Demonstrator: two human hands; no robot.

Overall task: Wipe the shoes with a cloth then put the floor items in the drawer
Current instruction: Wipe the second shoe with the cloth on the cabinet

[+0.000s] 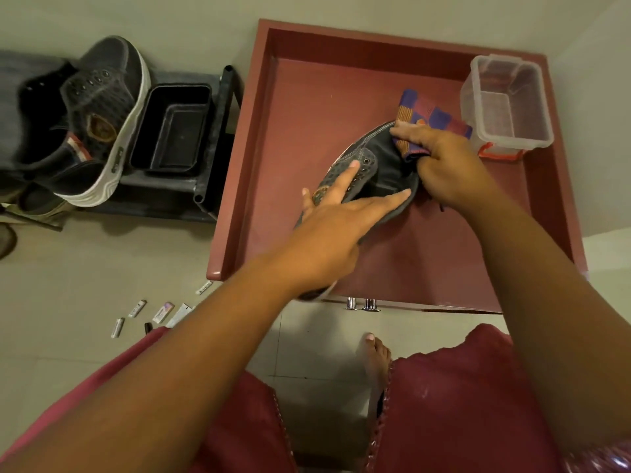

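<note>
A dark grey shoe is held above the open maroon drawer. My left hand holds the shoe, thumb on the lace eyelets and fingers stretched along the collar. My right hand grips a purple and orange checked cloth and presses it against the shoe's heel. A second grey shoe with a white sole stands on a black rack at the left. Several small items, tubes and packets, lie on the floor by my left arm.
A clear plastic box with a red clip sits in the drawer's far right corner. A black tray rests on the rack beside the shoe. My bare foot stands on the tiled floor near the drawer handle.
</note>
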